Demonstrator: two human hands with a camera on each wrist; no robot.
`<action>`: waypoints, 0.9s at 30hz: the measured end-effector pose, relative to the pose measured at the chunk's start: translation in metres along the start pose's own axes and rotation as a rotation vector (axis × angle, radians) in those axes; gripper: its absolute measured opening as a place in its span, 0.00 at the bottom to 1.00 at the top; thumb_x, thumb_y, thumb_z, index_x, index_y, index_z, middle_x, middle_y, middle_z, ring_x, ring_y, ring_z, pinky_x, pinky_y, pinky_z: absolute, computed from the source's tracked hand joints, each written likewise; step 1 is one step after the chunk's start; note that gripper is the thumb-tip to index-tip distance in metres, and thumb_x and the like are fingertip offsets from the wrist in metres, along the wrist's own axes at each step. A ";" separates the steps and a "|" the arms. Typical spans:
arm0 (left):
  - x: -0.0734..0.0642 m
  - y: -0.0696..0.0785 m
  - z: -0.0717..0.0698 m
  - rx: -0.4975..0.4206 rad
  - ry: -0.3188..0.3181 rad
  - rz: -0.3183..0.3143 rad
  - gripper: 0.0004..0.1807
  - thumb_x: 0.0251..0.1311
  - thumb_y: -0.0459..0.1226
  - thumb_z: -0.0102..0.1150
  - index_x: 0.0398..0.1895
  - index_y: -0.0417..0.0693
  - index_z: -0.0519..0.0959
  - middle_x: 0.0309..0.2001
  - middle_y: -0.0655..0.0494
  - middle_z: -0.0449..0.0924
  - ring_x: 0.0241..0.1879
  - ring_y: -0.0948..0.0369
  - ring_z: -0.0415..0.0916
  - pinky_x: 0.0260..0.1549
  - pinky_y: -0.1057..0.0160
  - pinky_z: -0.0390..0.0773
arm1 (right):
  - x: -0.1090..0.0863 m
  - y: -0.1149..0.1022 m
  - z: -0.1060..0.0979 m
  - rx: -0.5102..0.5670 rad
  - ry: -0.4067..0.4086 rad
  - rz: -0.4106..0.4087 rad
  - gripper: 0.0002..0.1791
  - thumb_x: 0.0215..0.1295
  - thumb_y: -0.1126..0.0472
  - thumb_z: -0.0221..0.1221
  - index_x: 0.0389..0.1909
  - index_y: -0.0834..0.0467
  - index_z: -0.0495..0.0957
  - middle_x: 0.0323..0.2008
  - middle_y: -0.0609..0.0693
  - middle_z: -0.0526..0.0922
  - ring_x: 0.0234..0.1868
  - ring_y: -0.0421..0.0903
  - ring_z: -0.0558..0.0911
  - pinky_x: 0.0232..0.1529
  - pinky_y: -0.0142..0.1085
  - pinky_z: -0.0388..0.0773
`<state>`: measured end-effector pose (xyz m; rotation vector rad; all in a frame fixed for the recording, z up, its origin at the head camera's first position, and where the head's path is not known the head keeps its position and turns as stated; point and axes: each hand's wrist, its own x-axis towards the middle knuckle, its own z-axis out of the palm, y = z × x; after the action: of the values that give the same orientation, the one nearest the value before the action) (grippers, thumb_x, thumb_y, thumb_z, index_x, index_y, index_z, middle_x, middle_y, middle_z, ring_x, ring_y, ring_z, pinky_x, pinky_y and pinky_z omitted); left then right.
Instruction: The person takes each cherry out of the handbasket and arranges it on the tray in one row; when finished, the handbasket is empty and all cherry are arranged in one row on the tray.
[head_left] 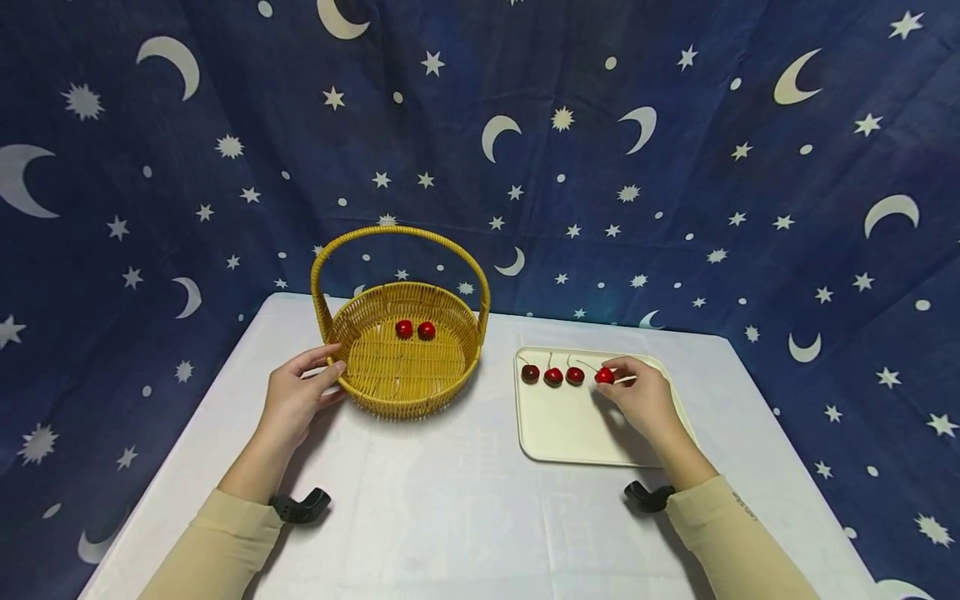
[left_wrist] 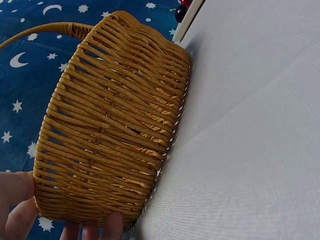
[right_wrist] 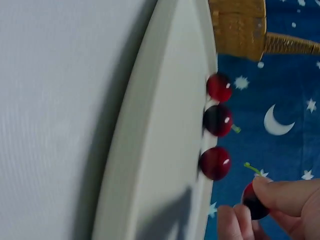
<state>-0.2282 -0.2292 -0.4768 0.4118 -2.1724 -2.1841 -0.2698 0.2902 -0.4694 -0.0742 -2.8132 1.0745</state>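
A round yellow wicker basket (head_left: 405, 410) with a tall arched handle stands on the left, two red cherries (head_left: 415, 330) lying inside it. My left hand (head_left: 300, 392) grips the basket's left rim, thumb over the edge; in the left wrist view its fingers (left_wrist: 114, 227) lie against the woven side. On the right, a cream tray (head_left: 570, 433) bears three dark red cherries with stems (head_left: 553, 377) in a row near its far edge. Over the tray's right part, my right hand (head_left: 643, 398) pinches another cherry (right_wrist: 256, 204), its green stem sticking out.
A white cloth covers the table (head_left: 450, 517). Behind it hangs a dark blue curtain (head_left: 525, 208) with moons and stars. The basket's arched handle (head_left: 401, 231) rises above its rim. A black wrist-worn device (head_left: 302, 506) shows at the left wrist, with another (head_left: 648, 497) at the right.
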 end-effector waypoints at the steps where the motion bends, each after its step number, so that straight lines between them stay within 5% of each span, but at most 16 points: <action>1: 0.000 0.000 0.000 0.000 0.001 -0.002 0.29 0.75 0.37 0.66 0.77 0.43 0.74 0.57 0.53 0.70 0.46 0.68 0.85 0.50 0.61 0.93 | 0.002 0.003 0.001 -0.016 0.002 0.008 0.20 0.64 0.63 0.74 0.57 0.58 0.86 0.47 0.60 0.88 0.44 0.54 0.86 0.38 0.32 0.81; 11: 0.000 -0.001 0.000 -0.006 0.006 0.006 0.29 0.75 0.37 0.66 0.76 0.42 0.74 0.57 0.54 0.70 0.45 0.68 0.85 0.51 0.60 0.93 | 0.019 0.016 0.014 -0.039 -0.017 0.059 0.18 0.65 0.62 0.74 0.54 0.61 0.85 0.45 0.62 0.87 0.44 0.54 0.85 0.30 0.28 0.83; 20: -0.001 -0.001 0.001 -0.011 0.009 0.002 0.29 0.75 0.37 0.65 0.76 0.42 0.74 0.56 0.54 0.69 0.45 0.67 0.85 0.51 0.60 0.93 | 0.019 0.018 0.017 -0.097 -0.043 0.039 0.22 0.64 0.62 0.74 0.57 0.60 0.85 0.46 0.61 0.87 0.50 0.58 0.86 0.46 0.41 0.81; 27: 0.002 -0.002 0.000 -0.012 0.010 -0.010 0.29 0.75 0.37 0.65 0.77 0.43 0.74 0.57 0.55 0.69 0.45 0.68 0.85 0.50 0.61 0.93 | 0.019 0.018 0.015 -0.039 -0.076 0.068 0.25 0.64 0.66 0.73 0.62 0.61 0.82 0.54 0.66 0.86 0.55 0.61 0.85 0.34 0.30 0.86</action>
<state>-0.2295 -0.2292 -0.4789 0.4332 -2.1560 -2.1934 -0.2902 0.2958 -0.4903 -0.1367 -2.9196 1.0587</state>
